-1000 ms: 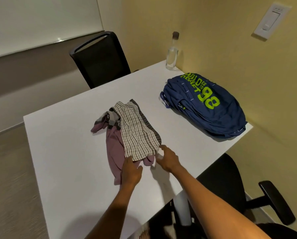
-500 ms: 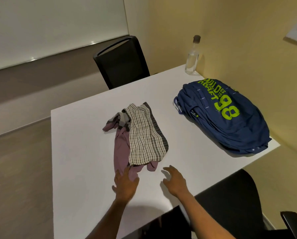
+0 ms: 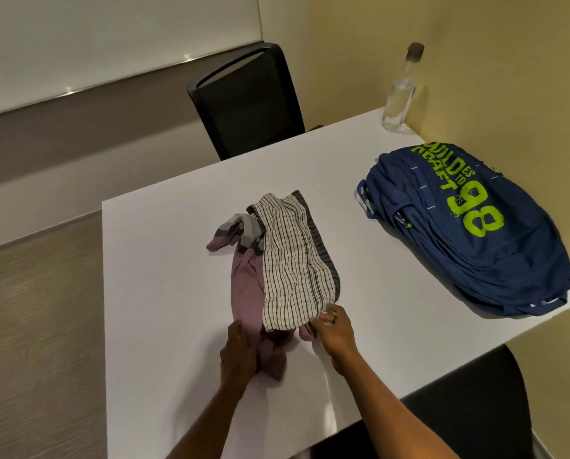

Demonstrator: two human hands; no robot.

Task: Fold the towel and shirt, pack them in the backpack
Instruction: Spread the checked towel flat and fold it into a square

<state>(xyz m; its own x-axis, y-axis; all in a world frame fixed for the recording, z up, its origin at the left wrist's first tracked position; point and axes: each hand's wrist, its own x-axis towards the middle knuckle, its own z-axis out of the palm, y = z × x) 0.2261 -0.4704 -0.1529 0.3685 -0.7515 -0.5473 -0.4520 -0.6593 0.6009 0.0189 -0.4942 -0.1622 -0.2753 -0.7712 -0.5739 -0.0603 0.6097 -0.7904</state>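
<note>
- White table [image 3: 164, 293] filled the centre of the frame, its near edge running off the bottom.
- Towel [image 3: 293, 263], white w/ dark checks and a grey striped border, lay as a long strip in the mid frame, on top of the shirt [image 3: 247, 293].
- Shirt was mauve/purple, crumpled, showing along the towel's left side and poking out under its lower end; a grey-and-white striped part bunched at the strip's upper left.
- Left hand [image 3: 238, 352] sat at lower centre, palm down on the shirt's bottom end, fingers lying flat along the cloth; couldn't tell if any fabric was actually gripped.
- Right hand [image 3: 334, 329] was just right of it, fingertips pressed together on the towel's lower right corner, pinching the edge; a ring showed on one finger.
- Both hands were near each other, w/ the shirt's lower end between them.
- Backpack [image 3: 469, 233], navy w/ lime-green lettering and a big "98", lay flat at the right of the frame, near the table's right edge, well apart from the clothes. Couldn't tell if its zip was open.
- Clear bottle [image 3: 401, 94] w/ a dark cap stood upright at upper right, on the table's far corner by the yellow wall.
- Black chair [image 3: 247, 101] stood behind the table's far edge, upper centre.
- Another black seat [image 3: 469, 402] showed at lower right, below the table's edge.
</note>
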